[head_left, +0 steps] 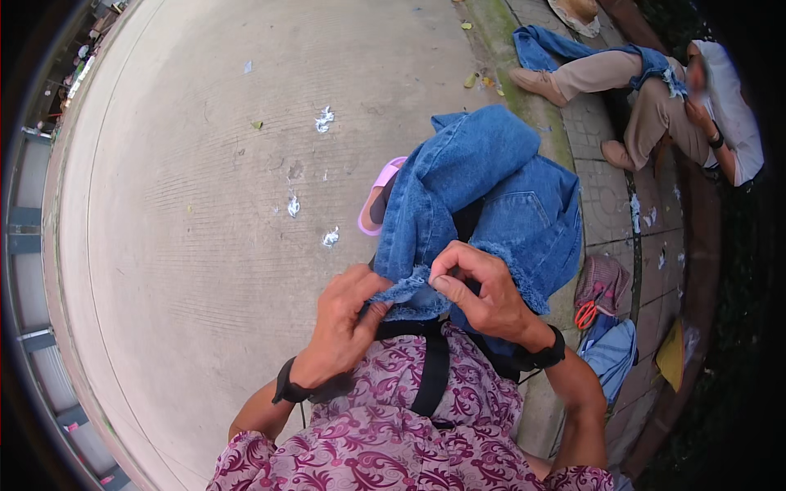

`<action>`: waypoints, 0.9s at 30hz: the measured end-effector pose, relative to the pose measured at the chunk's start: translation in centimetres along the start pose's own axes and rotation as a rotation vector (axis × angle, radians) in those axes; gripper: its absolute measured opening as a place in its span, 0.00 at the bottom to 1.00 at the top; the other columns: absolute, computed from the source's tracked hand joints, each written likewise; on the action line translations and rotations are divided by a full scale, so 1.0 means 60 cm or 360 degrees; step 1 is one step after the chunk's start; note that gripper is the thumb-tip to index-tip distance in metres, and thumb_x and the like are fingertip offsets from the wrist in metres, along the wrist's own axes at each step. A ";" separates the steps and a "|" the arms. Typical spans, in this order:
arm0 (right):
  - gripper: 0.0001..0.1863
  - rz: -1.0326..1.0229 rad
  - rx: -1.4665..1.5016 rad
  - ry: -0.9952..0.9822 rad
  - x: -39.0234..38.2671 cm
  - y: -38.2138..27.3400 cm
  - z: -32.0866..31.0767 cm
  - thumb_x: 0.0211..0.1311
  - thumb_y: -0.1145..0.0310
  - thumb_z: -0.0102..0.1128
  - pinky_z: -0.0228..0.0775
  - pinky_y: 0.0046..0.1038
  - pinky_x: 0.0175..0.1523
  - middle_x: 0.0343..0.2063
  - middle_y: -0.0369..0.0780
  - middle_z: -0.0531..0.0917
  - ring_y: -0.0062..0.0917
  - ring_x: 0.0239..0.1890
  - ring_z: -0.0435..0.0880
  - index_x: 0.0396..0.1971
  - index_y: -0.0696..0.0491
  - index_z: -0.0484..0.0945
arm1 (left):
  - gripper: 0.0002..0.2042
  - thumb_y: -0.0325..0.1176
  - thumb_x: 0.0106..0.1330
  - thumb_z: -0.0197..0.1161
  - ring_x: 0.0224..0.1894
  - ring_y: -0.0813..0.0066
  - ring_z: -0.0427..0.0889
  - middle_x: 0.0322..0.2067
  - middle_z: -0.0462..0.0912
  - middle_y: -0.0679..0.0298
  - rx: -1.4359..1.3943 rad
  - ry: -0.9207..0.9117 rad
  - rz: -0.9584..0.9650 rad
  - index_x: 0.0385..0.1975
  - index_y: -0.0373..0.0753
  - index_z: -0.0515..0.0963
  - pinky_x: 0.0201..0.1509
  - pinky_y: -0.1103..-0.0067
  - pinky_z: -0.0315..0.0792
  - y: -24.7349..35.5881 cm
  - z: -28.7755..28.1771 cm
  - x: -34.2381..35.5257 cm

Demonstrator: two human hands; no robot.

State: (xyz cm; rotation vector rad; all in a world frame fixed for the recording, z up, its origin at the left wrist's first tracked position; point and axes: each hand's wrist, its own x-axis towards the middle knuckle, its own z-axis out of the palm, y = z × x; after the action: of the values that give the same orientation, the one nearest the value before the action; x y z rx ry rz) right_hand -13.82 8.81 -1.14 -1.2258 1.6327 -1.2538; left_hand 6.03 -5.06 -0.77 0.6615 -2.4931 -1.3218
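Observation:
Blue jeans [458,164] lie bunched across my lap, with frayed pale edges. My left hand [348,319] grips the frayed denim hem [401,290], thumb and fingers closed on it. My right hand [475,290] is at the right end of that edge, index finger curled to the thumb in a pinch by the loose pale threads; whether a thread is between the fingertips is too small to tell. Below the denim are my patterned purple shirt [368,442] and a black strap [430,385]. A pink sandal [372,180] on my foot shows left of the jeans.
At upper right a co-worker [720,106] sits on the paving with denim over a leg, near a straw hat [577,12]. Beside me are orange scissors [585,315], a checked cloth [602,278], folded denim [614,360] and a yellow item [671,356]. Pale scraps [323,119] dot the concrete.

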 end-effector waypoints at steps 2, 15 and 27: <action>0.05 0.0193 0.0688 0.0152 -0.007 0.000 -0.015 0.70 0.72 0.59 0.64 0.19 0.34 0.29 0.31 0.77 0.13 0.29 0.72 0.38 0.57 0.77 | 0.07 0.19 0.60 0.66 0.34 0.66 0.77 0.30 0.78 0.59 0.0091 -0.0016 -0.0065 0.38 0.31 0.80 0.37 0.74 0.68 -0.005 -0.003 -0.001; 0.10 -0.0082 -0.0194 0.0042 0.024 -0.019 0.012 0.61 0.72 0.69 0.72 0.28 0.36 0.34 0.37 0.82 0.28 0.37 0.81 0.41 0.56 0.81 | 0.12 0.24 0.55 0.75 0.32 0.68 0.74 0.27 0.77 0.62 -0.0067 0.0178 0.0131 0.39 0.35 0.83 0.38 0.73 0.65 -0.008 0.022 0.005; 0.08 0.0351 0.0897 0.0072 0.014 -0.003 -0.001 0.76 0.66 0.55 0.65 0.17 0.28 0.30 0.34 0.82 0.12 0.24 0.75 0.42 0.57 0.75 | 0.11 0.26 0.53 0.75 0.30 0.63 0.74 0.26 0.77 0.61 0.0066 0.0161 0.0159 0.35 0.36 0.81 0.36 0.71 0.64 0.012 0.034 0.014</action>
State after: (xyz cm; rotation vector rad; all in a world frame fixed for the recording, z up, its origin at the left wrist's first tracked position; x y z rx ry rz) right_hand -14.07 8.03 -0.95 -0.6567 1.2723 -1.4688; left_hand 4.25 -3.65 -1.32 0.5887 -2.4448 -1.1748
